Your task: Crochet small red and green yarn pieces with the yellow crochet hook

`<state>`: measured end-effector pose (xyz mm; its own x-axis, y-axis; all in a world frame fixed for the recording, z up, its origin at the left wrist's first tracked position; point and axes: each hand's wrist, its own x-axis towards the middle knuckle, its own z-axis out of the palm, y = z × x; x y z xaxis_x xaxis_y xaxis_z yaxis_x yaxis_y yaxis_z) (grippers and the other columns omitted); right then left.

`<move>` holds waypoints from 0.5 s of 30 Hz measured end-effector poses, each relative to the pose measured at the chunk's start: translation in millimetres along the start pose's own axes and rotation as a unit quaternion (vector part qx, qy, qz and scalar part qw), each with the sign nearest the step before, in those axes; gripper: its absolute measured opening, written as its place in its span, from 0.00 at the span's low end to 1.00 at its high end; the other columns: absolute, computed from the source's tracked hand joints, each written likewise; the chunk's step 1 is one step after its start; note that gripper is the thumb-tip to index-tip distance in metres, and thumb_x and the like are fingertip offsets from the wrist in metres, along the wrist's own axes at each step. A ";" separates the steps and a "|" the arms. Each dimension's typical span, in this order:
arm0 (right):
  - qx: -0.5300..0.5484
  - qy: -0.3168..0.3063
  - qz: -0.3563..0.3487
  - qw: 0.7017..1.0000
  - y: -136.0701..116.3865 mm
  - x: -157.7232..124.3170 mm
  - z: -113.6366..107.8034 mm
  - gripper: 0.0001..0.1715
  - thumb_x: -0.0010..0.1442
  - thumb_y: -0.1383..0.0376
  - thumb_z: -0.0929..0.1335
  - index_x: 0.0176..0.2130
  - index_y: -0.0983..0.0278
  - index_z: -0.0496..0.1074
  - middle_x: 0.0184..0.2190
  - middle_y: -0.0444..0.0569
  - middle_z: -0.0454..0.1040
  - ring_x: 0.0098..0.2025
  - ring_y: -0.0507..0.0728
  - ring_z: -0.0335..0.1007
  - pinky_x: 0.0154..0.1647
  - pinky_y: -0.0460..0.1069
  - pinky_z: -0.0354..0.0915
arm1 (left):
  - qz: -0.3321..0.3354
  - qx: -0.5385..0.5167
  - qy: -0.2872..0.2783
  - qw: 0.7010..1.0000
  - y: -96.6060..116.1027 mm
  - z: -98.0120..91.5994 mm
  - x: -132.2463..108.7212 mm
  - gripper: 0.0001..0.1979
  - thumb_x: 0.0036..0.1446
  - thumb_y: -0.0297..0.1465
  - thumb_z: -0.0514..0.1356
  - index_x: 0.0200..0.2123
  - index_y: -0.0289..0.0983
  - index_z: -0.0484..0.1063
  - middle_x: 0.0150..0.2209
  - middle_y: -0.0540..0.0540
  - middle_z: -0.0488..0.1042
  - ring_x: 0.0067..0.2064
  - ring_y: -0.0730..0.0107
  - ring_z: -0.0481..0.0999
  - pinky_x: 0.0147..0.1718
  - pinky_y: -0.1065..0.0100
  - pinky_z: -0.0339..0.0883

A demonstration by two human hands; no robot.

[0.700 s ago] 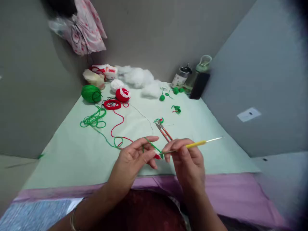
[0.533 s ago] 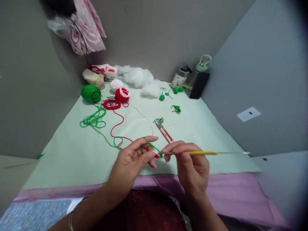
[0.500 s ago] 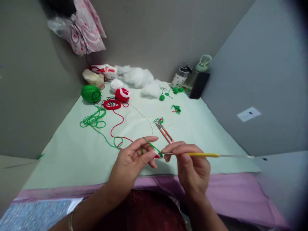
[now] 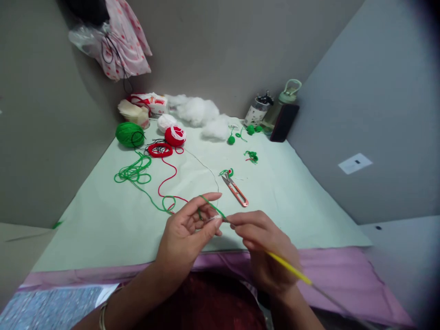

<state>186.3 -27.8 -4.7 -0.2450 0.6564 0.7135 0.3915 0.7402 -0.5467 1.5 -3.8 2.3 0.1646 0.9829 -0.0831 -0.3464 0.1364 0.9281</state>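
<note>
My left hand (image 4: 187,231) is held over the near edge of the pale green table (image 4: 292,192), thumb and fingers pinched on a small crochet piece (image 4: 216,219), with a green yarn strand (image 4: 209,205) looped over the raised forefinger. My right hand (image 4: 266,250) is closed round a yellow-handled crochet hook (image 4: 288,269). The hook's tip meets the piece at my left fingertips and its handle slants down to the right. The green strand trails left across the table toward a loose green tangle (image 4: 134,172) and the green yarn ball (image 4: 129,134).
Orange thread snips (image 4: 237,190) lie just beyond my hands. Further back are a red yarn ball (image 4: 175,135), a red ring (image 4: 160,149), white stuffing (image 4: 199,112), small green pieces (image 4: 252,156), two bottles (image 4: 287,103) and a dark phone (image 4: 283,121). Walls close in on both sides.
My right hand has dropped toward me and turned the hook, so its handle swung from pointing right and level to slanting down-right. The left hand stayed almost still.
</note>
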 end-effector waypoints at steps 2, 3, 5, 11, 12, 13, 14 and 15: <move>-0.042 0.000 -0.021 0.999 -0.7 -0.2 2.8 0.12 0.72 0.73 0.67 0.50 0.63 0.77 0.47 0.55 0.83 0.44 0.56 0.81 0.40 0.50 0.78 | 0.009 0.007 0.011 1.000 0.0 0.0 -0.5 0.18 0.54 0.27 0.74 0.49 0.39 0.83 0.31 0.53 0.75 0.31 0.77 0.78 0.33 0.77 0.79; -0.042 0.003 -0.018 0.999 -1.2 -0.2 3.8 0.12 0.72 0.72 0.66 0.51 0.63 0.77 0.46 0.55 0.83 0.44 0.56 0.81 0.40 0.50 0.78 | 0.010 0.008 0.012 1.000 0.3 0.1 -0.7 0.17 0.54 0.27 0.74 0.49 0.39 0.83 0.31 0.53 0.76 0.31 0.77 0.78 0.33 0.78 0.79; -0.008 0.022 0.004 1.000 -2.1 -0.2 4.9 0.13 0.74 0.71 0.65 0.51 0.61 0.77 0.43 0.53 0.83 0.43 0.56 0.82 0.40 0.51 0.79 | 0.007 0.004 0.008 1.000 0.7 0.4 -0.9 0.17 0.54 0.27 0.75 0.48 0.39 0.83 0.30 0.53 0.76 0.31 0.77 0.78 0.33 0.78 0.78; -0.150 0.041 -0.034 0.987 -1.3 -8.5 8.5 0.21 0.71 0.73 0.69 0.57 0.55 0.78 0.47 0.52 0.84 0.44 0.57 0.83 0.39 0.50 0.80 | -0.036 -0.058 -0.036 0.997 -5.0 2.0 0.8 0.18 0.57 0.29 0.75 0.51 0.40 0.81 0.30 0.54 0.77 0.31 0.77 0.78 0.34 0.76 0.77; -0.170 0.045 -0.053 0.983 0.1 -11.0 10.2 0.22 0.70 0.73 0.69 0.59 0.56 0.78 0.48 0.53 0.84 0.45 0.58 0.83 0.40 0.51 0.81 | -0.039 -0.068 -0.045 0.996 -6.3 1.6 1.6 0.18 0.57 0.30 0.74 0.51 0.40 0.81 0.30 0.54 0.77 0.31 0.77 0.79 0.35 0.76 0.77; -0.170 0.050 -0.065 0.982 1.6 -13.3 12.0 0.23 0.70 0.73 0.69 0.60 0.57 0.77 0.49 0.54 0.84 0.47 0.59 0.83 0.40 0.52 0.81 | -0.040 -0.075 -0.049 0.995 -7.1 0.8 2.5 0.18 0.58 0.30 0.74 0.51 0.41 0.81 0.31 0.54 0.76 0.31 0.77 0.79 0.35 0.76 0.77; -0.155 0.053 -0.069 0.984 3.2 -15.2 13.7 0.24 0.70 0.73 0.69 0.62 0.58 0.77 0.49 0.55 0.83 0.48 0.60 0.83 0.41 0.52 0.81 | -0.039 -0.075 -0.048 0.995 -7.4 -0.3 3.5 0.18 0.58 0.30 0.74 0.52 0.42 0.81 0.32 0.54 0.76 0.32 0.77 0.79 0.36 0.76 0.77; -0.133 0.050 -0.061 0.988 4.6 -16.4 15.2 0.25 0.70 0.75 0.69 0.62 0.59 0.76 0.50 0.55 0.83 0.48 0.60 0.82 0.42 0.53 0.81 | -0.035 -0.067 -0.043 0.996 -7.2 -1.9 4.4 0.19 0.58 0.30 0.74 0.52 0.42 0.81 0.33 0.54 0.75 0.32 0.77 0.79 0.37 0.76 0.77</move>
<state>178.6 -32.9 -25.6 -0.2205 0.5367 0.8144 0.5875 0.7396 -0.3284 3.0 -0.2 -5.4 0.2688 0.9570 -0.1086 -0.4508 0.2246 0.8639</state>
